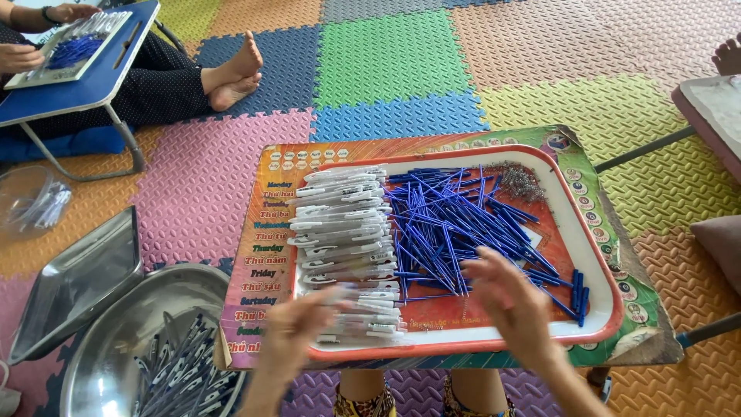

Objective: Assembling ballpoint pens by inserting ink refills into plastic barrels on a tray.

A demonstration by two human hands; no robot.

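A red-rimmed tray lies on a small low table before me. On its left side lie several white pen barrels in a stack; a heap of blue pen refills fills the middle, with a cluster of small metal springs at the far right. My left hand, blurred, is at the near end of the white barrels and seems to touch one. My right hand, also blurred, hovers with fingers spread over the near edge of the blue refills.
A steel bowl with several assembled pens sits at lower left, beside a steel tray. Another person sits at upper left behind a blue lap table. Coloured foam mats cover the floor. A second table's corner shows at right.
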